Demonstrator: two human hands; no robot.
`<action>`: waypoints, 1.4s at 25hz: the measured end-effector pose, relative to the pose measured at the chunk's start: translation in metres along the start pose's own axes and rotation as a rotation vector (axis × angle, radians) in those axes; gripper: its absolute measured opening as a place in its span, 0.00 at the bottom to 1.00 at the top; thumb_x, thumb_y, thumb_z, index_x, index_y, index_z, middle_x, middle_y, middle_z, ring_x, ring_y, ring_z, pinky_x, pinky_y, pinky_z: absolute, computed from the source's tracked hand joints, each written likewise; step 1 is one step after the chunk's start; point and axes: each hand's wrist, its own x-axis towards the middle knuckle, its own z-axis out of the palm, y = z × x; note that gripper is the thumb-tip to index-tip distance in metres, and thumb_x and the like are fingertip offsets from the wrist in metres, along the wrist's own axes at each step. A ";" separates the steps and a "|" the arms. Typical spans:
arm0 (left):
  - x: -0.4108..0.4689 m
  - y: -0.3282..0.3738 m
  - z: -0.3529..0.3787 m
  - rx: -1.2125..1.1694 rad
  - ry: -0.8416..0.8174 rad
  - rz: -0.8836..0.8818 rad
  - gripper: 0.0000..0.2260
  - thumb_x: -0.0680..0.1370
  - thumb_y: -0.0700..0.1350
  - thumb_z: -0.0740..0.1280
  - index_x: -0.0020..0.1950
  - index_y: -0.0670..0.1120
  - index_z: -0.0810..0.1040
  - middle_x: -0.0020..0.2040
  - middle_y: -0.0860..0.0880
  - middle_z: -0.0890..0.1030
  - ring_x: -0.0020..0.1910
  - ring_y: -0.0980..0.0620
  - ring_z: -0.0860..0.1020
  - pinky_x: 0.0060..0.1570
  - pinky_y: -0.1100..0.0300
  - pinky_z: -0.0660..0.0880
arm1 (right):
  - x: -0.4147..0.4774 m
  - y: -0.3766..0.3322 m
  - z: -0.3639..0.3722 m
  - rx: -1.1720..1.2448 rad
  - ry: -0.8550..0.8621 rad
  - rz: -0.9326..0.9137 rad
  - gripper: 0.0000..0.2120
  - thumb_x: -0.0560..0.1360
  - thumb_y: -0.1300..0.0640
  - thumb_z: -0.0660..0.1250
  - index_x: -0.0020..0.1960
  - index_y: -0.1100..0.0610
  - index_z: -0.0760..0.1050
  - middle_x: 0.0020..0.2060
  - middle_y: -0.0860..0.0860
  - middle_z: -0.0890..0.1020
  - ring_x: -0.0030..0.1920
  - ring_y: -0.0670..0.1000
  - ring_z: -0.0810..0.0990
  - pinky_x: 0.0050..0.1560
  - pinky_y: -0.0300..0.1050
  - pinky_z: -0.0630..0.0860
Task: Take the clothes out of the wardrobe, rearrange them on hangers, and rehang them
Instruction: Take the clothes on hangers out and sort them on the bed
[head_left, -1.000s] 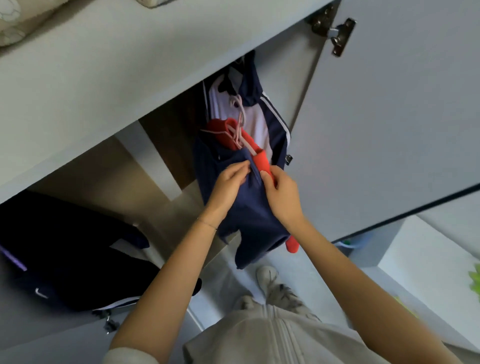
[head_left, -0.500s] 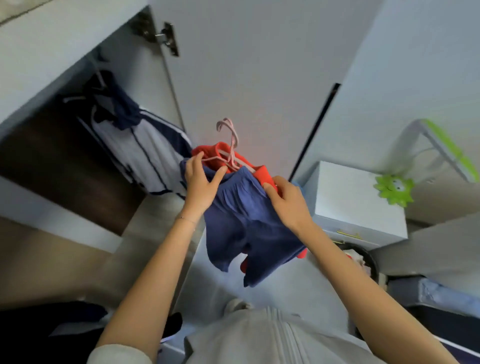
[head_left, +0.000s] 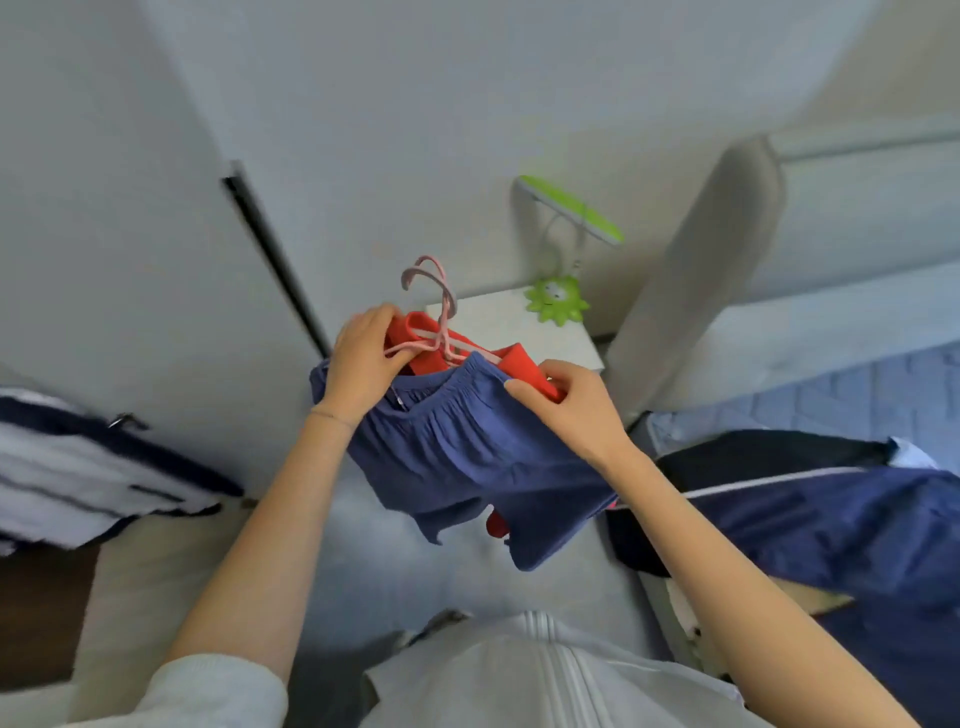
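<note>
hangers (head_left: 447, 306), pink, two hooks counted, held in mid-air before the person, between wardrobe door (head_left: 130, 260) and bed (head_left: 857, 384). hooks point up and away; the long axis runs left to right, dipping toward the right. one pair of blue shorts (head_left: 467, 457) drapes in front, waistband up, legs hanging down; one red garment (head_left: 524, 364) lies behind it. left hand (head_left: 363, 358) grips the hangers' left end; right hand (head_left: 571, 405) pinches the red garment at the right end. one green lamp (head_left: 558, 306) stands on the white nightstand (head_left: 498, 322) behind.
</note>
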 end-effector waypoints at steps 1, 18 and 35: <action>0.011 0.020 0.019 0.020 -0.049 0.052 0.18 0.74 0.59 0.68 0.49 0.44 0.75 0.46 0.45 0.78 0.49 0.42 0.75 0.45 0.50 0.70 | -0.008 0.017 -0.020 -0.003 0.051 0.033 0.21 0.73 0.42 0.68 0.32 0.56 0.69 0.25 0.48 0.67 0.29 0.46 0.64 0.34 0.46 0.64; 0.108 0.409 0.327 -0.315 -0.745 0.776 0.13 0.79 0.57 0.65 0.55 0.50 0.81 0.49 0.51 0.84 0.49 0.49 0.79 0.50 0.50 0.75 | -0.158 0.208 -0.288 0.001 1.068 0.784 0.27 0.69 0.36 0.70 0.29 0.56 0.64 0.23 0.47 0.64 0.27 0.46 0.63 0.32 0.46 0.61; 0.072 0.676 0.533 -0.322 -0.925 0.896 0.21 0.80 0.59 0.60 0.39 0.43 0.73 0.35 0.47 0.76 0.38 0.45 0.74 0.37 0.50 0.65 | -0.242 0.340 -0.487 -0.302 1.144 1.109 0.23 0.69 0.34 0.69 0.33 0.51 0.65 0.27 0.46 0.72 0.32 0.49 0.70 0.31 0.47 0.61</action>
